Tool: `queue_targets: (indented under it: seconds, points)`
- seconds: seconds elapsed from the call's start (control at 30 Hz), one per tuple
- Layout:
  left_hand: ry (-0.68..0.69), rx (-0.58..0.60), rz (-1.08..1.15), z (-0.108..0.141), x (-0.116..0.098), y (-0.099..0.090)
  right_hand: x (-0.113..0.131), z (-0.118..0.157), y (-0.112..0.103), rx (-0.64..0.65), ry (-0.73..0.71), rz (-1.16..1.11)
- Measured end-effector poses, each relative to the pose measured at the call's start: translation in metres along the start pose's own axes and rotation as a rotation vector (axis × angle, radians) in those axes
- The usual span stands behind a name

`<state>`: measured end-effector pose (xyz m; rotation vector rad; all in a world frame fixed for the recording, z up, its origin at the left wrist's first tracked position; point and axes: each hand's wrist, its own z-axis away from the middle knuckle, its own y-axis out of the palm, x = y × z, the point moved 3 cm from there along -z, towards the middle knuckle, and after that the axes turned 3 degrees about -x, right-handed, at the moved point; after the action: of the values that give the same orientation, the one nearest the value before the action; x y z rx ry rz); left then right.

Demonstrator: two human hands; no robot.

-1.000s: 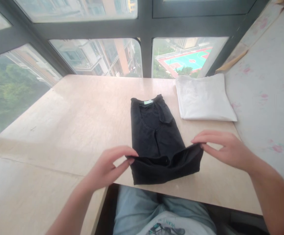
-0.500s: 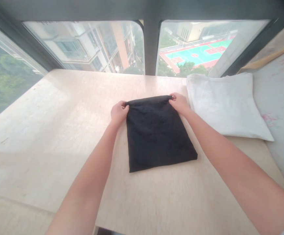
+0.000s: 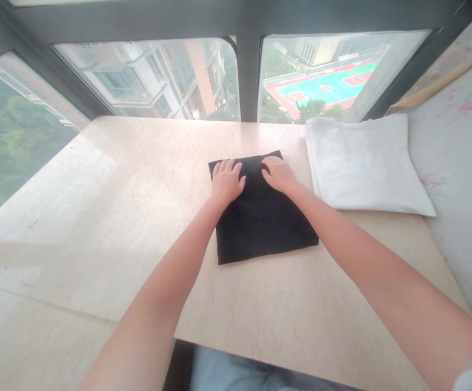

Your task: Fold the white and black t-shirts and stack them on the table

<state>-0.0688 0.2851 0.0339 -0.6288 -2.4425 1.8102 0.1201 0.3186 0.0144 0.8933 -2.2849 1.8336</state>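
Note:
A black cloth (image 3: 266,222), folded into a rough rectangle, lies flat on the pale wooden surface (image 3: 138,217). On its far left part rests my left hand (image 3: 227,181), palm down with the fingers apart. My right hand (image 3: 277,174) lies on the far right part of the cloth, its fingers bent and spread from the thumb, holding nothing. The far corners of the cloth stick out beyond both hands. A folded white cloth (image 3: 362,165) lies to the right of the black one.
Windows with a dark grey frame (image 3: 249,76) stand along the far edge. A pale wall covering with pink flowers (image 3: 455,163) runs down the right side. An opening shows at the near edge of the surface.
Both hands have let go of the far corners of the black cloth and moved inward onto it. The view has shifted slightly, showing more of the near edge.

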Motion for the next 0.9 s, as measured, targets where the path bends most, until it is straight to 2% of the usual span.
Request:
queue_targets:
  seconds: [0.1,0.2,0.4,0.5,0.6,0.77,0.9]
  points:
    - [-0.072,0.080,-0.080,-0.005,0.003,0.020,-0.004,-0.002,0.013,0.079,0.060,0.092]
    - [-0.088,0.086,-0.109,-0.008,0.013,0.032,-0.009,-0.005,0.020,0.121,0.083,0.151]
    - [-0.067,0.122,-0.115,-0.017,0.022,0.039,-0.014,-0.016,0.024,0.194,0.095,0.178]
    - [-0.067,0.133,-0.121,-0.015,0.021,0.039,-0.014,-0.013,0.024,0.199,0.104,0.180]
    - [-0.046,0.136,-0.120,-0.003,0.015,0.034,-0.009,0.003,0.020,0.180,0.112,0.190]
    - [-0.006,0.107,-0.064,0.030,-0.005,0.024,0.006,0.048,0.010,0.129,0.142,0.198]
    - [-0.063,-0.014,0.168,0.053,-0.020,0.012,0.015,0.079,-0.002,0.007,0.148,0.124]
